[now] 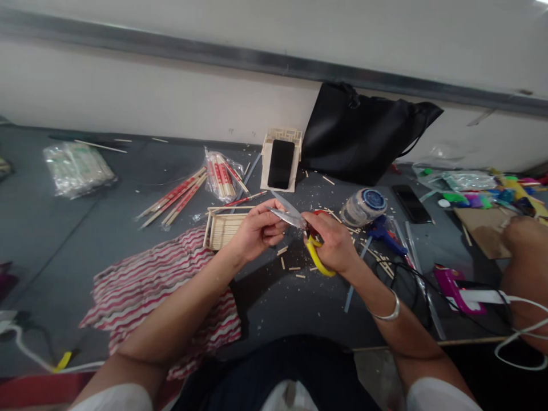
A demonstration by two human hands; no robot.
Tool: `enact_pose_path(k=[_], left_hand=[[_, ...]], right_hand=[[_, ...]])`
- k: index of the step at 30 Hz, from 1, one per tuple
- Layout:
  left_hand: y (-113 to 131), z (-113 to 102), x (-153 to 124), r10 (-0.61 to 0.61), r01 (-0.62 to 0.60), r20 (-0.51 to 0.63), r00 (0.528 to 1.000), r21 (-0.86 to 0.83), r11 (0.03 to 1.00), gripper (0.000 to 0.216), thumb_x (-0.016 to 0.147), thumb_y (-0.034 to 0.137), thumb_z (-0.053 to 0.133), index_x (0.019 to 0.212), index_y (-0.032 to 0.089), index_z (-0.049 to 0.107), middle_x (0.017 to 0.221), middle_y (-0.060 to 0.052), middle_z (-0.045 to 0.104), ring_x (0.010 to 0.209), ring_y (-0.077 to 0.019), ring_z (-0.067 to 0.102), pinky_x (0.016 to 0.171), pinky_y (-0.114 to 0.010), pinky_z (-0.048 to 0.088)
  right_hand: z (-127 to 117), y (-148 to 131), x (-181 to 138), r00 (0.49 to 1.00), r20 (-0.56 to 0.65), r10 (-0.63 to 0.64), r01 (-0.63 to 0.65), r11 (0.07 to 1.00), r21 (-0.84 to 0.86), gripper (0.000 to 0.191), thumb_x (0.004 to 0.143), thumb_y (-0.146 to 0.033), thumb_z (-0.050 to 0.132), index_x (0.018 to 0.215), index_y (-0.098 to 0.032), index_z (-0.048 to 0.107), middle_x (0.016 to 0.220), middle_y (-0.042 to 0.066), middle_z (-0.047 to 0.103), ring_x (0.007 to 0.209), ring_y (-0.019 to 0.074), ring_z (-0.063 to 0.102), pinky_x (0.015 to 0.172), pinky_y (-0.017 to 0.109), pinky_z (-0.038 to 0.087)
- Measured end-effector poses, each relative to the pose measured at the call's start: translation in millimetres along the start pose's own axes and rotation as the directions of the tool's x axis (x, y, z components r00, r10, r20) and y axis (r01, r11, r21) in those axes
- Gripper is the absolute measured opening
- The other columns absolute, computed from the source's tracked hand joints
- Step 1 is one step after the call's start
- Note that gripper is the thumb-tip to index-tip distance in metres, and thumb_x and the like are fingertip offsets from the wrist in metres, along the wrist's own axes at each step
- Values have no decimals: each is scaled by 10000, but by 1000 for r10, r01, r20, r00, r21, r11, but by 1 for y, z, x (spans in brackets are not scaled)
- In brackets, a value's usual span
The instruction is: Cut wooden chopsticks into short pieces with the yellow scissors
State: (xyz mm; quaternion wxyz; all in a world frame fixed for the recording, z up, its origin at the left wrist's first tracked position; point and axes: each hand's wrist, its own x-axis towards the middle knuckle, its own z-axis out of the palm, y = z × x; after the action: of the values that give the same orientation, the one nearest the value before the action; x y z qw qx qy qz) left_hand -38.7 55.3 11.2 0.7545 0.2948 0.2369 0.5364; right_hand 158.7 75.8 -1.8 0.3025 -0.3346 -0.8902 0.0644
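Observation:
My right hand is wrapped around the handles of a pair of scissors, one loop of which is yellow. The blades are parted and point left toward my left hand. That hand is closed in a pinch beside the blade tips; whatever sits between its fingers is too small or hidden to make out. Just behind my left wrist lies a small tray made of wooden sticks. Short cut stick pieces are scattered on the dark table beneath the scissors.
A striped cloth lies on the left. Chopsticks in red wrappers lie farther back. A phone rests on a stick-built stand before a black bag. Rightward are a jar, a blue glue gun, cables and another person's arm.

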Motion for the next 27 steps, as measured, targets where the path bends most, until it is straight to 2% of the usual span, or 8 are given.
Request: enact_pose_path(k=[3,10,21,24,27], left_hand=[[0,0,0,-5,5,-6,1000,13,1000,241,634,145,737,657,179,500,494,98,334,408,-20,162,352,-110,184],[0,0,-2,9,-9,-18,1000,11,1000,194,630,120,705,672,171,522,505,94,344,409,-18,166,356,-112,202],[-1,0,-1,-1,1,-7,1000,6,1000,236,665,134,717,638,173,486,511,89,335,408,-17,168,355,-114,188],[-2,0,-1,-6,6,-17,1000,-5,1000,274,687,162,751,647,174,481,520,89,339,409,-16,183,358,-109,188],[-2,1,-1,-3,3,-20,1000,-13,1000,327,695,208,802,654,171,479,538,83,377,410,-8,192,360,-106,185]], right_hand=[[-1,0,0,1000,3,-11,12,1000,-29,348,848,-147,528,1173,-169,648,827,58,644,729,205,581,664,317,483],[-1,-4,3,996,-83,-36,24,990,-141,311,816,-162,558,1112,-204,642,822,44,634,759,203,584,664,305,467],[0,0,0,999,-39,-10,4,989,-151,351,820,-147,542,1146,-210,656,824,43,652,746,194,593,659,293,475],[0,1,0,1000,-24,3,-6,989,-144,311,813,-133,545,1083,-209,679,778,35,649,704,183,593,632,281,464],[0,2,1,1000,-21,6,-7,998,-69,255,823,-128,536,1015,-198,688,738,27,642,650,165,587,602,273,455]])
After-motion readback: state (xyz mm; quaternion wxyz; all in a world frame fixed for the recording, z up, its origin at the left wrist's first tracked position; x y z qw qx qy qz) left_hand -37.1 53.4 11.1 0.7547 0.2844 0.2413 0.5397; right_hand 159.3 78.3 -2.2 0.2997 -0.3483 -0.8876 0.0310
